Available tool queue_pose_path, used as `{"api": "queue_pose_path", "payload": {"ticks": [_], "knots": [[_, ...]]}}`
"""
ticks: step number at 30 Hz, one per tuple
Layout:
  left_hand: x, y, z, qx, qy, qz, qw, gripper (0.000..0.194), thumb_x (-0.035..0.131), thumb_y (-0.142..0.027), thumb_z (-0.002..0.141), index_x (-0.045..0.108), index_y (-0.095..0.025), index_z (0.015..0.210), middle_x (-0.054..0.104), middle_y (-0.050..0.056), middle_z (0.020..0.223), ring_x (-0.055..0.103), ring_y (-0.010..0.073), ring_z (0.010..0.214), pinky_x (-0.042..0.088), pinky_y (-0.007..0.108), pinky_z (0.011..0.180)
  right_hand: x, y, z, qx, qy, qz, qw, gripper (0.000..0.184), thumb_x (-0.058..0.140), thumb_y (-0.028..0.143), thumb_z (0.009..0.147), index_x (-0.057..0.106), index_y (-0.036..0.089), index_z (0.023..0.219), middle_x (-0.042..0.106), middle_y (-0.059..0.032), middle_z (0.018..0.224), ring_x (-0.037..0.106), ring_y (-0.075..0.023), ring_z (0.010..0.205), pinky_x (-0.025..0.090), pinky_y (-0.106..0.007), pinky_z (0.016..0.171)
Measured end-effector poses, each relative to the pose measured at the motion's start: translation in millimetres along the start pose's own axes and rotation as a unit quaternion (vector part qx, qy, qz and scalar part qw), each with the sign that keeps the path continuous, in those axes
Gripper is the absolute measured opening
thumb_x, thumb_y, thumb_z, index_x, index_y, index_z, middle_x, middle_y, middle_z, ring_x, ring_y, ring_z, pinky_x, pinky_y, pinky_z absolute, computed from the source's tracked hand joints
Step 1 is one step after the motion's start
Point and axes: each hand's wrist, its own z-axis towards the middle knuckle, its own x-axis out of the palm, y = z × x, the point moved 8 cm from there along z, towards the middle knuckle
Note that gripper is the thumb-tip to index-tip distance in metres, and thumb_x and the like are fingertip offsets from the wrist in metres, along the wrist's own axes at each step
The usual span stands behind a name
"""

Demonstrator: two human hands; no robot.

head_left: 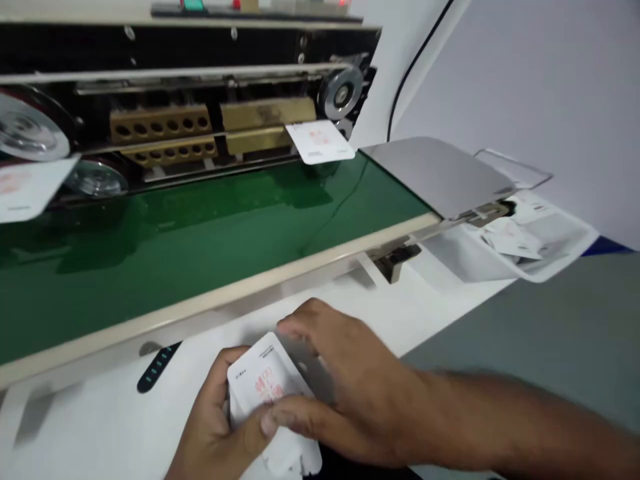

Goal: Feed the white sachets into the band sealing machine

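Observation:
My left hand [220, 420] is wrapped around a small stack of white packets [265, 377] with rounded corners and red printed characters, thumb lying on top. My right hand [345, 380] is over the right side of the stack. Its thumb touches the top packet near my left thumb, while its fingers reach out apart from the packets. Above, at the sealing machine [270, 113], one white packet [323, 141] hangs at the right end of the band over a green conveyor belt [210, 247]. Another packet [30, 190] shows at the left edge.
A metal plate [440, 173] slopes off the belt's right end. Beyond it stands a white bin [545, 267] with several packets inside. A white table [100, 427] lies under the belt, with a dark strip [157, 367] on it. A black cable [415, 60] runs along the wall.

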Motion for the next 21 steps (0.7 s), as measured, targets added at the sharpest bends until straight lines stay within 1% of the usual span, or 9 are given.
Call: {"api": "queue_pose_path", "payload": {"ticks": [1, 3, 6, 8, 10, 13, 15, 18, 21], "knots": [[-1.9, -3, -1, 0.001, -0.009, 0.013, 1.000, 0.057, 0.080, -0.050, 0.070, 0.051, -0.023, 0.111, 0.067, -0.002, 0.074, 0.056, 0.0119, 0.062, 0.044, 0.021, 0.056, 17, -12, -4, 0.045, 0.036, 0.046, 0.997, 0.049, 0.065, 0.051, 0.084, 0.049, 0.016, 0.115, 0.058, -0.0095, 0.096, 0.057, -0.0210, 0.079, 0.050, -0.037, 0.065], [-5.5, -6, -1, 0.009, -0.024, 0.035, 0.999, 0.053, 0.077, -0.050, 0.073, 0.052, -0.024, 0.112, 0.068, -0.002, 0.079, 0.057, 0.0127, 0.066, 0.047, 0.022, 0.059, 39, -32, -9, 0.121, 0.074, 0.122, 0.982, 0.058, 0.066, 0.057, 0.081, 0.049, 0.015, 0.117, 0.057, -0.0101, 0.101, 0.057, -0.0207, 0.081, 0.050, -0.037, 0.066], [-7.5, -4, -2, -0.004, -0.031, 0.039, 0.999, 0.047, 0.070, -0.051, 0.079, 0.050, -0.027, 0.114, 0.069, -0.003, 0.086, 0.061, 0.0139, 0.072, 0.049, 0.022, 0.065, 47, -43, -9, 0.162, 0.097, 0.179, 0.966, 0.064, 0.072, 0.055, 0.076, 0.047, 0.017, 0.121, 0.057, -0.0089, 0.105, 0.058, -0.0211, 0.085, 0.050, -0.037, 0.070], [-8.7, -2, -2, -0.008, -0.040, 0.049, 0.998, 0.046, 0.065, -0.052, 0.083, 0.047, -0.027, 0.118, 0.069, -0.002, 0.092, 0.061, 0.0143, 0.075, 0.049, 0.022, 0.067, 47, -42, -7, 0.161, 0.108, 0.197, 0.961, 0.058, 0.074, 0.048, 0.075, 0.050, 0.017, 0.117, 0.058, -0.0079, 0.105, 0.058, -0.0213, 0.088, 0.049, -0.037, 0.073], [-8.2, -2, -2, -0.004, -0.035, 0.051, 0.998, 0.049, 0.063, -0.054, 0.084, 0.045, -0.027, 0.121, 0.069, -0.001, 0.093, 0.061, 0.0149, 0.076, 0.049, 0.023, 0.067, 44, -40, -6, 0.161, 0.105, 0.203, 0.960, 0.045, 0.072, 0.041, 0.079, 0.052, 0.016, 0.111, 0.058, -0.0076, 0.105, 0.058, -0.0212, 0.090, 0.048, -0.037, 0.076], [-0.9, 1, -1, 0.000, 0.026, 0.031, 0.999, 0.055, 0.068, -0.053, 0.080, 0.045, -0.026, 0.122, 0.067, -0.002, 0.083, 0.059, 0.0145, 0.071, 0.047, 0.024, 0.064, 38, -41, -6, 0.168, 0.068, 0.198, 0.963, 0.030, 0.064, 0.033, 0.085, 0.053, 0.015, 0.105, 0.059, -0.0080, 0.102, 0.057, -0.0212, 0.091, 0.048, -0.039, 0.079], [1.2, 4, -1, 0.001, 0.051, 0.030, 0.998, 0.051, 0.072, -0.050, 0.078, 0.048, -0.026, 0.116, 0.066, -0.002, 0.079, 0.055, 0.0123, 0.067, 0.046, 0.024, 0.063, 33, -43, -7, 0.173, 0.040, 0.203, 0.963, 0.026, 0.060, 0.031, 0.087, 0.053, 0.014, 0.106, 0.059, -0.0079, 0.101, 0.058, -0.0206, 0.090, 0.048, -0.038, 0.079], [-1.9, 11, 1, -0.005, 0.042, 0.027, 0.999, 0.046, 0.076, -0.047, 0.075, 0.052, -0.026, 0.108, 0.068, -0.001, 0.085, 0.052, 0.0098, 0.063, 0.044, 0.023, 0.061, 24, -45, -9, 0.174, 0.025, 0.204, 0.963, 0.023, 0.055, 0.032, 0.092, 0.051, 0.014, 0.107, 0.061, -0.0064, 0.096, 0.059, -0.0180, 0.083, 0.049, -0.035, 0.073], [-4.8, 20, 1, -0.018, 0.020, -0.001, 1.000, 0.054, 0.078, -0.049, 0.071, 0.048, -0.028, 0.111, 0.069, 0.000, 0.081, 0.053, 0.0098, 0.060, 0.044, 0.023, 0.059, 8, -43, -8, 0.155, 0.024, 0.185, 0.970, 0.021, 0.052, 0.031, 0.095, 0.050, 0.014, 0.108, 0.063, -0.0046, 0.090, 0.059, -0.0157, 0.077, 0.049, -0.031, 0.067]]}}
